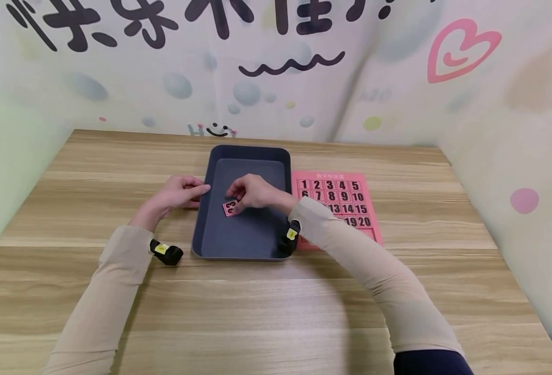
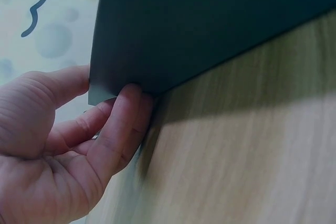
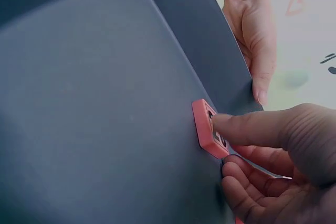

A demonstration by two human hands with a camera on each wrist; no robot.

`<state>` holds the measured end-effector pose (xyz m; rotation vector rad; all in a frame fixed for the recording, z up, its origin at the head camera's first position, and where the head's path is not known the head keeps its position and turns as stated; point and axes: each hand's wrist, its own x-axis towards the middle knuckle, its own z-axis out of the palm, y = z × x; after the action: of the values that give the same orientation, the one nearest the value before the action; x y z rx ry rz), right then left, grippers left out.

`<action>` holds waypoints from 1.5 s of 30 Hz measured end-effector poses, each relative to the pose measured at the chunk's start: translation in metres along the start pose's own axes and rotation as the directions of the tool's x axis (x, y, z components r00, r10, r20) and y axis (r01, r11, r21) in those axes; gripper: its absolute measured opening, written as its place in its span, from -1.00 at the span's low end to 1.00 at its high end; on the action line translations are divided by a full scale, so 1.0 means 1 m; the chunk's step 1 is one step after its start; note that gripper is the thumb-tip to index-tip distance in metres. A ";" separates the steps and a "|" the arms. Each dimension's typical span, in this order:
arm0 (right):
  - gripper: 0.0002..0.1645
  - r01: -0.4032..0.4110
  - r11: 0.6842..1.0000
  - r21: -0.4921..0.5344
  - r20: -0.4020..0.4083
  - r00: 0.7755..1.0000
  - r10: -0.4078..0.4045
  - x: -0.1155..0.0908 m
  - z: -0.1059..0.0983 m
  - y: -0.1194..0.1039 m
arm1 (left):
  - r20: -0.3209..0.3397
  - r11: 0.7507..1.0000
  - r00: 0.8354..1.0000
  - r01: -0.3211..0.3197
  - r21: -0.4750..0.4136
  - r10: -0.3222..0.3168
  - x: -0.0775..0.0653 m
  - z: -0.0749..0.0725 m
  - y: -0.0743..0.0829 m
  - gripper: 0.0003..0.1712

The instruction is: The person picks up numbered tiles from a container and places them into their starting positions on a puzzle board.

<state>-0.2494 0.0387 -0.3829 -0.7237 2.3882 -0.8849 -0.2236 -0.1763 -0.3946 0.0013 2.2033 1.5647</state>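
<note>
A dark blue-grey tray (image 1: 252,239) lies on the wooden table. At its left rim, my left hand (image 1: 182,191) grips the edge, thumb at the top and fingers low against the outer wall (image 2: 189,24). Inside the tray, my right hand (image 1: 256,191) pinches a small pink number tile (image 1: 229,208) marked 23. In the right wrist view, the thumb presses the printed face of the tile (image 3: 205,129), with the other fingers curled beside its lower corner. A pink number board (image 1: 330,192) sits against the tray's right side, partly hidden by the right forearm.
Black wrist cameras (image 1: 167,253) are strapped to both wrists, the right one overlapping the tray's near right corner. Behind the table (image 1: 238,323) hangs a printed white backdrop (image 1: 276,94) with dark lettering.
</note>
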 end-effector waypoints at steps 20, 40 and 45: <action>-0.70 0.099 0.970 -0.223 -0.027 0.994 -0.108 -0.004 -0.006 0.001 | -0.010 1.000 1.000 -0.004 0.010 0.004 0.004 0.002 0.001 -0.56; -0.69 -0.046 0.999 -0.007 -0.240 0.970 0.043 -0.106 -0.056 0.042 | 0.001 1.000 1.000 -0.021 0.021 0.021 0.001 0.001 0.000 -0.55; -0.69 -0.093 0.995 -0.046 -0.282 0.956 0.076 -0.132 -0.055 0.062 | 0.004 0.999 1.000 -0.026 0.029 0.025 0.001 0.001 -0.001 -0.56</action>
<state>-0.2041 0.1853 -0.3556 -0.5418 2.6827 -0.9379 -0.2241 -0.1754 -0.3959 0.0409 2.2317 1.5450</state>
